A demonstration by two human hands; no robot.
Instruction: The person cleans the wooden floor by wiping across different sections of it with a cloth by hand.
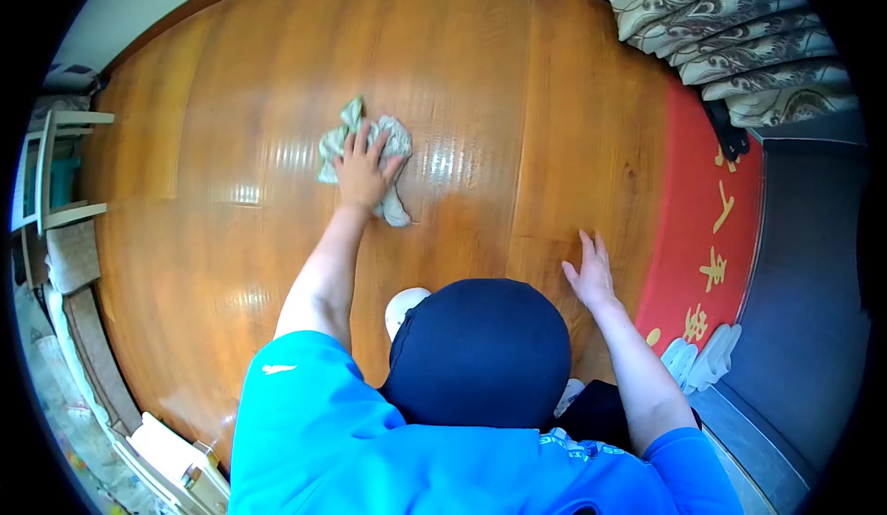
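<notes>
My left hand [363,175] is pressed flat with fingers spread on top of a crumpled pale green and white cloth [397,134] on the wooden floor [471,72]. Parts of the rag stick out above, beside and below the hand; what lies under the palm is hidden. Off to the right, my right hand [593,273] is held out with its fingers extended and nothing in it. Whether it touches the floorboards I cannot tell. My dark-clad knee [476,353] is bent between my arms, and a white shoe [404,310] shows beside it.
A red mat with yellow characters [688,219] lies along the right side, with white slippers [707,360] at its near end. Patterned curtains [730,35] hang at the upper right. Along the left stand a pale-framed chair or stool [69,210] and white furniture [176,460].
</notes>
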